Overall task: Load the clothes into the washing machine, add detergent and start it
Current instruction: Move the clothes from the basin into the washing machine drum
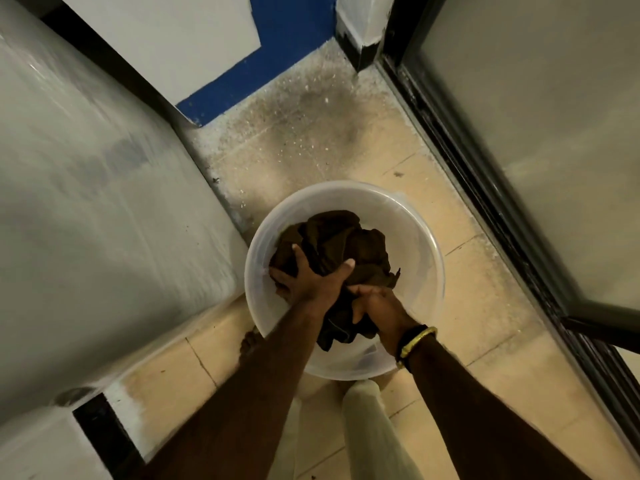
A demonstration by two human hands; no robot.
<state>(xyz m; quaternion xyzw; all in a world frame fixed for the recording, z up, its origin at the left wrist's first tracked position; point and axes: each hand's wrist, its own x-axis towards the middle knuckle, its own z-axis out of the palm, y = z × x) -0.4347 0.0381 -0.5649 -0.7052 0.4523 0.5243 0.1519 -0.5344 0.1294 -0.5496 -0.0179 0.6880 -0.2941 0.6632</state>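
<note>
Clothes (332,247) sat bunched in the white basin (429,282) on the floor, loading barely begun. Left hand (311,278) splayed over the dark bundle, fingers digging in; right hand (377,303) clutched a fold. Next, I'd judge: lift the lot clear toward the machine.

The clothes (332,247) are dark brown, bunched in a translucent white basin (429,258) on a pale beige tiled floor (485,375) speckled grey toward the corner; the wall (166,39) is white with a blue band (277,57), and the wrist bangle (417,339) is gold beside a black band
</note>
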